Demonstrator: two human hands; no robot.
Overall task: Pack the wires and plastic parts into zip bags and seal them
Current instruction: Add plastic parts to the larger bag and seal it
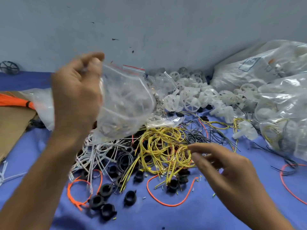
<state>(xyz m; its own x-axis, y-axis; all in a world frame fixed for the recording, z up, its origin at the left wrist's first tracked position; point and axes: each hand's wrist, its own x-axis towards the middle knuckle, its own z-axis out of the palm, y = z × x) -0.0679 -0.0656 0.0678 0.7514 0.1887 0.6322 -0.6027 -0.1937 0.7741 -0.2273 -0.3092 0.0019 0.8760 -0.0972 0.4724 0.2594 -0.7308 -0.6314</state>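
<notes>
Above blue cloth point(207, 213), left hand point(76, 95) lifts zip bag point(126, 103); right hand point(232, 170) spread.

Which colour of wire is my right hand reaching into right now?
The yellow wires: your right hand has its fingertips at that tangle, while white, black and orange wires lie apart.

Ahead of you a plain, pale blue-grey wall point(149, 22) fills the upper half of the view, matte and evenly lit, marked with a few small dark specks and scuffs near its middle. Below it your desk point(191, 211) is covered in a smooth blue-violet cloth that runs right up to the foot of the wall. At your far left a flat sheet of brown cardboard point(11, 123) lies on the cloth, and soft, diffuse light casts only faint shadows.
</notes>
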